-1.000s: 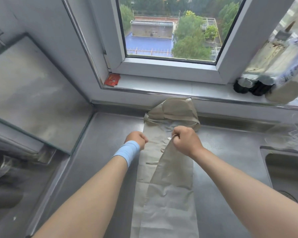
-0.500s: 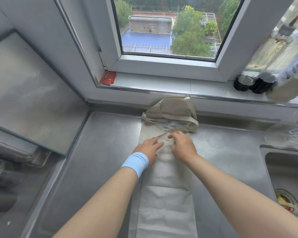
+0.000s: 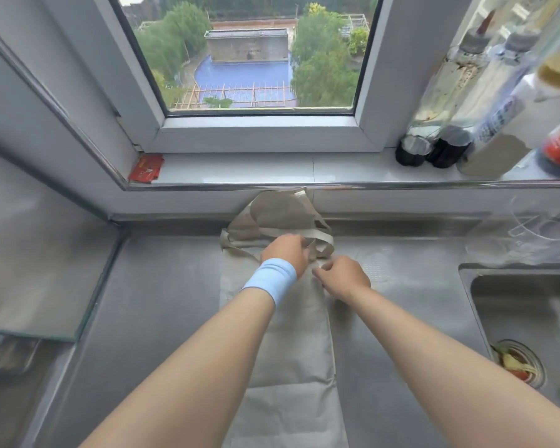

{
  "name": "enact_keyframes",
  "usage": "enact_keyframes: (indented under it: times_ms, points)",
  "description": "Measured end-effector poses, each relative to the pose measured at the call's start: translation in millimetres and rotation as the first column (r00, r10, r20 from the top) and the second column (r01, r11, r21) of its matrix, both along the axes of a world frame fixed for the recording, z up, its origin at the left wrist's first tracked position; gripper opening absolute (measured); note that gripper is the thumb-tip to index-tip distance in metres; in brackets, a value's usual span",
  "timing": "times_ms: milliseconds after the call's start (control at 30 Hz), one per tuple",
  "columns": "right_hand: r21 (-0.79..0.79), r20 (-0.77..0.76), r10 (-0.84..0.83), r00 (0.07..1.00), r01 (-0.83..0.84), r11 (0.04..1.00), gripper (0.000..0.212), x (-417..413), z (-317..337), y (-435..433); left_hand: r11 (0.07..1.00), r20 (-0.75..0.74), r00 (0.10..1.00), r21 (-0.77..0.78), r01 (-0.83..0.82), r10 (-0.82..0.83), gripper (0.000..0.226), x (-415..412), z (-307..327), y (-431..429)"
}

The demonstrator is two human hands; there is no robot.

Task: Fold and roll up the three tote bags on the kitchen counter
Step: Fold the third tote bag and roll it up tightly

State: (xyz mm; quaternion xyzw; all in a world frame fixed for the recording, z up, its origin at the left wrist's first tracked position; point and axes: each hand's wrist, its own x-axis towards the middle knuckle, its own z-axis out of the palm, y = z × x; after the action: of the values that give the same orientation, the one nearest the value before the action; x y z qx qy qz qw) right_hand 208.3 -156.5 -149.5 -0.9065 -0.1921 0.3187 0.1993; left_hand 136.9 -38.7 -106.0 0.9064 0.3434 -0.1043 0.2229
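The left fingers (image 3: 302, 247) are curling round the handles (image 3: 324, 242) and the right fingers (image 3: 320, 270) are pinching the top edge of the bag (image 3: 301, 334). It is lying as a long folded strip down the worktop (image 3: 162, 302), its mouth bunching against the back wall (only one bag is showing). The step looks like tucking the handles in; rolling next is calling for a flat, tight start.

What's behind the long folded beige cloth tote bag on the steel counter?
A crumpled beige cloth heap with strap loops, against the wall under the sill. The left hand covers the join, so whether it is a separate bag is hidden.
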Motion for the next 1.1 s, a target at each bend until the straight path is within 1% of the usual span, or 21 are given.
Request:
enact_keyframes:
  times_ms: [67, 133, 200, 267, 367, 433, 500, 533, 600, 633, 667, 700, 733, 767, 833, 867, 900, 967, 1000, 1033, 1100]
  points:
    - [0.066, -0.067, -0.026, 0.997, 0.03, 0.997, 0.024, 3, -6, 2, 0.999, -0.051, 0.998, -0.008, -0.043, 0.042, 0.031, 17, -3, -1]
    - [0.096, -0.087, -0.018, 0.996, 0.027, 0.995, 0.022, 4, -8, 2, 0.997, -0.098, 0.992, 0.001, -0.08, 0.079, 0.032, 24, -5, 0]
    - [0.108, -0.119, -0.012, 0.993, 0.025, 0.994, 0.019, 5, -8, 2, 0.99, -0.068, 0.989, -0.024, -0.137, 0.135, 0.027, 27, -8, 2]
    - [0.142, -0.152, 0.004, 0.988, 0.018, 0.99, 0.018, 6, -10, 1, 0.958, 0.029, 0.965, -0.129, -0.254, 0.26, 0.021, 28, -12, 9]
    - [0.145, -0.126, 0.004, 0.992, 0.014, 0.989, 0.017, 9, -8, 0, 0.836, 0.148, 0.867, -0.382, -0.393, 0.476, 0.018, 26, -16, 21]
    - [0.165, -0.119, -0.012, 0.993, 0.032, 0.986, 0.014, 10, -4, 1, 0.776, 0.16, 0.827, -0.475, -0.414, 0.539, 0.018, 24, -23, 27]
    - [0.175, -0.101, -0.024, 0.995, 0.042, 0.984, 0.011, 8, -1, 4, 0.73, 0.195, 0.783, -0.544, -0.415, 0.59, 0.027, 18, -27, 28]
    - [0.18, -0.081, -0.037, 0.996, 0.051, 0.982, 0.01, 6, -1, 5, 0.736, 0.223, 0.772, -0.537, -0.412, 0.595, 0.031, 12, -25, 25]
    - [0.193, -0.035, -0.081, 0.996, 0.087, 0.977, 0.012, -2, 0, 7, 0.827, 0.328, 0.782, -0.402, -0.393, 0.53, 0.027, -6, -21, 17]
    - [0.199, 0.015, -0.092, 0.996, 0.088, 0.976, 0.019, -9, 0, 6, 0.873, 0.386, 0.792, -0.325, -0.363, 0.472, 0.023, -18, -22, 12]
    - [0.2, 0.114, -0.066, 0.991, 0.042, 0.979, 0.027, -17, 0, 3, 0.91, 0.41, 0.818, -0.27, -0.314, 0.404, 0.02, -32, -22, 5]
    - [0.184, 0.26, 0.01, 0.966, -0.06, 0.981, 0.033, -27, -2, -2, 0.944, 0.407, 0.856, -0.219, -0.247, 0.319, 0.02, -47, -24, -2]
    - [0.153, 0.408, 0.122, 0.905, -0.2, 0.968, 0.035, -38, -8, -7, 0.97, 0.361, 0.905, -0.167, -0.177, 0.227, 0.019, -62, -28, -7]
    - [0.118, 0.525, 0.233, 0.819, -0.341, 0.933, 0.035, -53, -12, -14, 0.989, 0.3, 0.945, -0.102, -0.104, 0.13, 0.019, -81, -31, -13]
    - [0.075, 0.647, 0.374, 0.665, -0.543, 0.836, 0.036, -70, -26, -27, 0.999, 0.152, 0.987, 0.025, 0.041, -0.044, 0.018, -109, -41, -20]
    - [0.046, 0.643, 0.45, 0.619, -0.618, 0.785, 0.04, -77, -31, -33, 0.992, 0.084, 0.991, 0.067, 0.103, -0.108, 0.018, -123, -43, -24]
    - [-0.013, 0.584, 0.547, 0.599, -0.668, 0.744, 0.048, -85, -33, -37, 0.986, 0.033, 0.988, 0.078, 0.147, -0.15, 0.021, -137, -45, -28]
    - [-0.19, 0.46, 0.707, 0.537, -0.718, 0.669, 0.071, -97, -36, -46, 0.973, -0.039, 0.974, 0.06, 0.225, -0.223, 0.036, -162, -51, -33]
    - [-0.277, 0.422, 0.75, 0.509, -0.715, 0.642, 0.078, -100, -38, -49, 0.963, -0.075, 0.963, 0.051, 0.263, -0.259, 0.046, -171, -54, -35]
    - [-0.342, 0.441, 0.761, 0.476, -0.695, 0.633, 0.08, -102, -37, -51, 0.956, -0.104, 0.954, 0.052, 0.289, -0.282, 0.055, -180, -54, -38]
    - [-0.464, 0.501, 0.766, 0.403, -0.622, 0.631, 0.075, -108, -37, -54, 0.953, -0.136, 0.95, 0.073, 0.294, -0.283, 0.064, -196, -52, -44]
